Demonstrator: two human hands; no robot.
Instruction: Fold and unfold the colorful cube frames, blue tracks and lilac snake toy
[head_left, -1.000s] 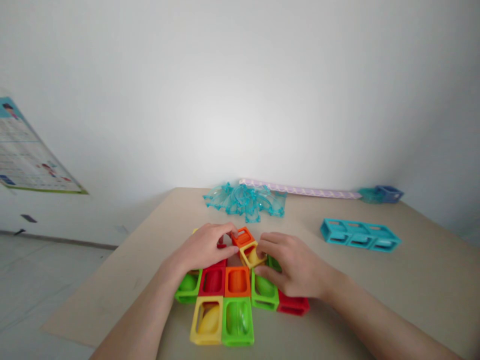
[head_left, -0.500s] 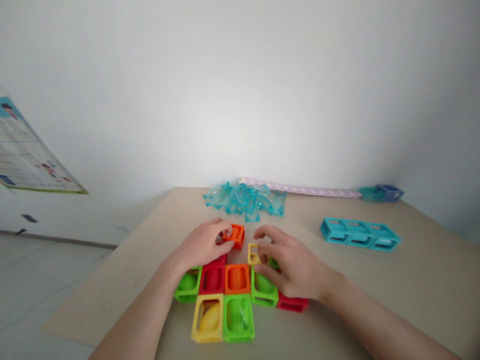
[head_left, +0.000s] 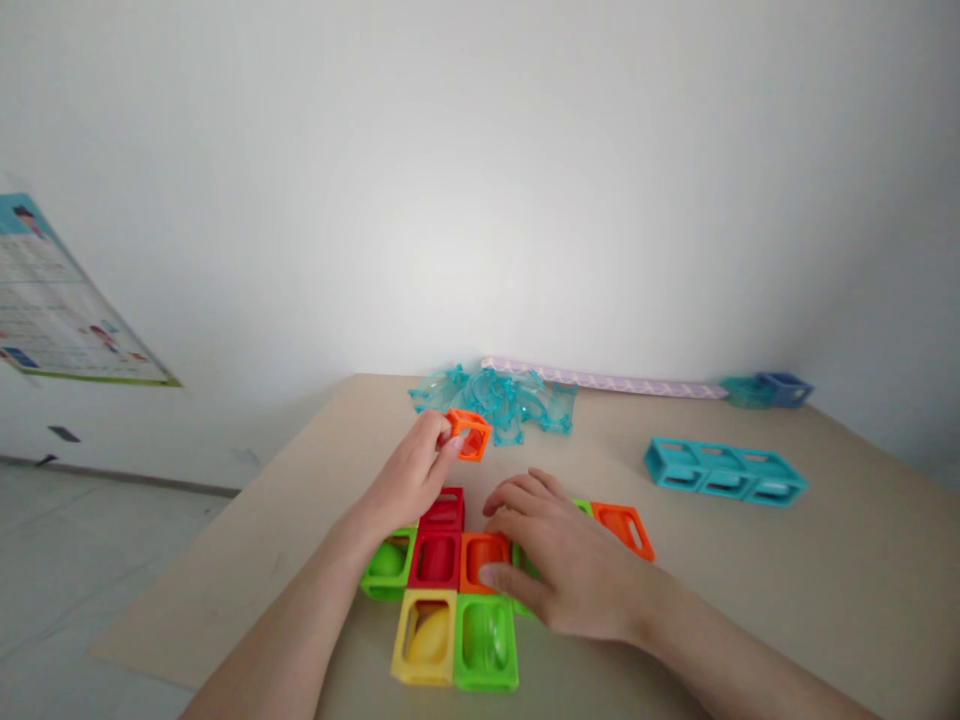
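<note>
My left hand (head_left: 411, 468) pinches an orange cube block (head_left: 470, 436) with an open window frame, raised above the table behind the other blocks. Curved over the joined blocks is my right hand (head_left: 559, 560), its thumb and fingers apart above an orange block (head_left: 480, 560); whether it presses on that block I cannot tell. Beside it lie red blocks (head_left: 436, 560), a green block (head_left: 388, 560), a yellow block (head_left: 426, 637) and another green block (head_left: 486, 642) in front. An orange block (head_left: 624, 528) shows past the right hand, which hides several blocks.
A teal row of joined frames (head_left: 724, 472) lies to the right on the beige table (head_left: 300, 500). Along the wall are clear turquoise pieces (head_left: 491, 398), a lilac patterned strip (head_left: 607, 382) and a dark blue block (head_left: 784, 389). A poster (head_left: 67, 300) hangs at left.
My left hand has lifted the orange block up and away from the others. My right hand has moved left and down over the middle of the blocks, uncovering an orange block at right.
</note>
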